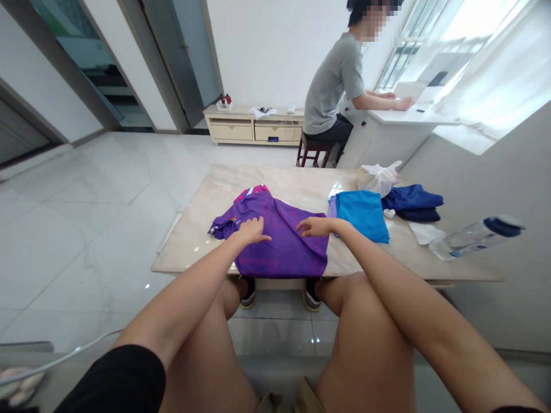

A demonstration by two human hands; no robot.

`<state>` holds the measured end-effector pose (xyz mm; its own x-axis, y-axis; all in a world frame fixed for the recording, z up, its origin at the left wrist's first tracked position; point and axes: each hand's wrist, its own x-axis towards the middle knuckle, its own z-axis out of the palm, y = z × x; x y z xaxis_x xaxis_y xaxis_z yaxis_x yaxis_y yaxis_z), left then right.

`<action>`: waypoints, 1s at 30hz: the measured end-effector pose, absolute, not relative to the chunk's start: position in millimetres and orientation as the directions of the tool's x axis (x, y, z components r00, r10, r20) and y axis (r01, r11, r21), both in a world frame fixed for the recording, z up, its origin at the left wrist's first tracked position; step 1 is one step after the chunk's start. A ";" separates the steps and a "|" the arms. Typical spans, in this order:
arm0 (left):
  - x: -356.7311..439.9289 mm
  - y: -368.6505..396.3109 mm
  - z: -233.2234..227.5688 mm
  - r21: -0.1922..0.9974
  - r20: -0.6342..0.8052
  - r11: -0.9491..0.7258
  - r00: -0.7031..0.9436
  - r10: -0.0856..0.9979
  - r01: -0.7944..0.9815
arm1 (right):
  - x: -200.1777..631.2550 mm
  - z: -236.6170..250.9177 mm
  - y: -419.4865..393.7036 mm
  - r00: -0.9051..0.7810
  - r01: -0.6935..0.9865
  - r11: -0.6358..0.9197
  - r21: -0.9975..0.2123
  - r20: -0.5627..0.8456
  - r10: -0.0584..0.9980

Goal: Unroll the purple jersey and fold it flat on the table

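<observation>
A purple shirt (284, 246) with a pink patterned part at its far left end lies spread on the marble-topped table (301, 180), its near edge at the table's front. Over its left half is my left hand (253, 230), fingers stretched out and thumb apart, seemingly resting on the fabric. My right hand (316, 226) hovers at or just above the shirt's right side, its fingers loosely curved and apart, with nothing visible in them. Whether the right fingertips touch the cloth I cannot tell.
Right of the shirt lies a folded blue cloth (361, 215), with dark blue clothes (413, 201) and a white plastic bag (381, 179) behind. A clear water bottle (469, 241) stands at the right. Beyond the table a person (336, 80) sits at a white desk (404, 116); a low cabinet (232, 132) lines the wall.
</observation>
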<state>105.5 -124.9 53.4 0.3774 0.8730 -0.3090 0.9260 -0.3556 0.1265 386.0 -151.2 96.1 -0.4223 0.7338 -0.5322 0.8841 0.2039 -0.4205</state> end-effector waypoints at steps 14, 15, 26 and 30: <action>43.8 -95.4 1.0 -0.036 -0.451 0.140 -0.141 0.881 0.989 | 407.7 90.3 -163.0 -0.370 0.891 0.101 -0.443 -0.578 0.727; 37.7 -93.8 0.7 -0.061 -0.449 0.180 -0.188 0.874 0.982 | 410.6 90.6 -165.6 -0.367 0.886 0.078 -0.456 -0.589 0.720; 91.6 -134.8 10.2 0.102 -0.547 -0.504 0.471 0.692 0.858 | 427.5 92.3 -176.3 -0.291 0.886 -0.004 -0.464 -0.563 0.774; 142.4 -156.9 8.8 0.275 -0.493 -0.768 0.771 0.404 0.578 | 423.9 87.3 -169.5 -0.285 0.875 0.009 -0.485 -0.498 0.819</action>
